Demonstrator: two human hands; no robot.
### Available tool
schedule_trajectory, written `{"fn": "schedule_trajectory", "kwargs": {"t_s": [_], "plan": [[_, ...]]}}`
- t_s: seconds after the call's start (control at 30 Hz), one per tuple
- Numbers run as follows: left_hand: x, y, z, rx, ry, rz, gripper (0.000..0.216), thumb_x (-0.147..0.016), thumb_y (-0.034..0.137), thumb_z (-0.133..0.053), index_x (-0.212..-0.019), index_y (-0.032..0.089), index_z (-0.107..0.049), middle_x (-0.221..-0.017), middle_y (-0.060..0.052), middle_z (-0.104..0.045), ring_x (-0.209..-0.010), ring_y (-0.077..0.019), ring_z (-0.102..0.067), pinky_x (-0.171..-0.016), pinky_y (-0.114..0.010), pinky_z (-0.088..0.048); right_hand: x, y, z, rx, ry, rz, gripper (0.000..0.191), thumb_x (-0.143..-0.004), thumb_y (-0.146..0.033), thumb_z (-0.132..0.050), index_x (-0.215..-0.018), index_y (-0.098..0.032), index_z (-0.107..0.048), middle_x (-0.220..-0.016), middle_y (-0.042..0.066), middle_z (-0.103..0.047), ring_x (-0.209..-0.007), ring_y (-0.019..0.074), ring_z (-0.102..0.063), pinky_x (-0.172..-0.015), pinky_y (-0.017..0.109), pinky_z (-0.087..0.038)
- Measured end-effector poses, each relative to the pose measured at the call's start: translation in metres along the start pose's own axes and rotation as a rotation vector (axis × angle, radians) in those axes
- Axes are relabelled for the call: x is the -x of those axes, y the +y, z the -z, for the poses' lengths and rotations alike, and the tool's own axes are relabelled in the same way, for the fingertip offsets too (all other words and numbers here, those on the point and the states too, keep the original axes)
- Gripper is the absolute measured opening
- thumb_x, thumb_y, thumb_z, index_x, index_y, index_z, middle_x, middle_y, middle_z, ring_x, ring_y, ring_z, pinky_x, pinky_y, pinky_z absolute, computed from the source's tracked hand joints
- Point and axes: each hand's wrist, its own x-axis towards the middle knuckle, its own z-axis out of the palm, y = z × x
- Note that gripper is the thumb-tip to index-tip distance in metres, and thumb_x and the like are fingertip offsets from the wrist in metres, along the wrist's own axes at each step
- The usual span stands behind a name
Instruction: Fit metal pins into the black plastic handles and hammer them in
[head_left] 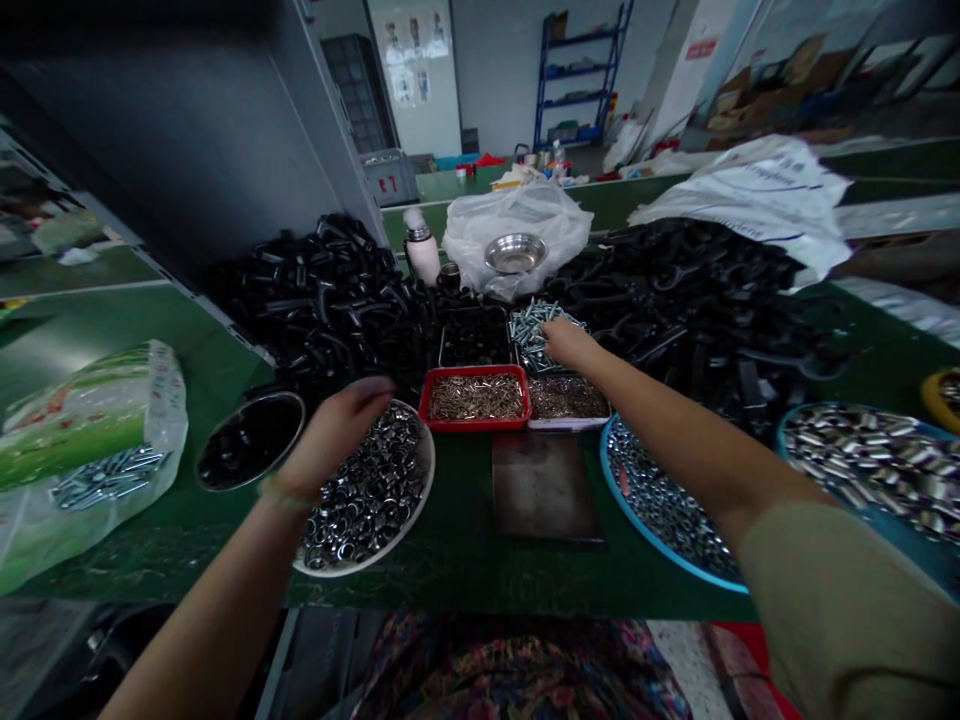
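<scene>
Right hand [568, 342] at silver screws [529, 330], mid-worktop [465, 560] toward far edge; fingertips bunched at pile, can't tell if gripping. Left hand [339, 432] above white bowl [430, 474] of metal rings [367, 500], near front edge; fingers blurred, spread unclear. Metal plate [546, 488] near front edge.

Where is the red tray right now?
In the head view, the red tray sits near the picture's middle on the green table, to the right of the left hand, directly left of the pale tray and beyond the flat dark plate.
</scene>
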Motion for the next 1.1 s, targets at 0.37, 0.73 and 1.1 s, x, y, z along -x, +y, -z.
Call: {"fn": "schedule_trajectory", "kwargs": {"t_s": [0.37, 0.73, 1.1], "plan": [[-0.128, 0.027, -0.118, -0.364, -0.108, -0.126, 0.011, -0.070, 0.002, -0.063, -0.075, 0.012, -0.063, -0.097, -0.016, -0.066, -0.108, -0.0305, -0.058, -0.103, -0.042, -0.037, 0.158, 0.003, -0.013, -1.227, -0.005, -0.247, 0.030, -0.074, -0.048, -0.065, -0.083, -0.021, -0.056, -0.065, -0.004, -0.059, -0.056, 0.0136, -0.063, -0.056, 0.029, -0.053], [0.034, 0.047, -0.124, 0.251, -0.333, -0.200, 0.029, -0.074, 0.019, -0.066, -0.104, 0.018, -0.067, -0.108, -0.005, -0.068, -0.102, -0.0223, -0.062, -0.100, -0.038, -0.046, 0.193, -0.043, -0.029, -0.964, 0.266, -0.078, 0.015, -0.081, -0.034, -0.058, -0.092, -0.024, -0.059, -0.079, 0.002, -0.066, -0.067, 0.0165, -0.062, -0.064, 0.031, -0.051], [0.137, 0.045, -0.131, 1.043, -0.350, 0.180, 0.042, -0.063, 0.015, -0.078, -0.103, 0.021, -0.069, -0.108, -0.003, -0.070, -0.103, -0.0188, -0.063, -0.097, -0.032, -0.047, 0.226, -0.068, -0.037, -0.261, 0.237, 0.110, 0.020, -0.088, -0.026, -0.048, -0.095, -0.021, -0.066, -0.082, 0.008, -0.068, -0.076, 0.0215, -0.063, -0.073, 0.032, -0.046]]}}
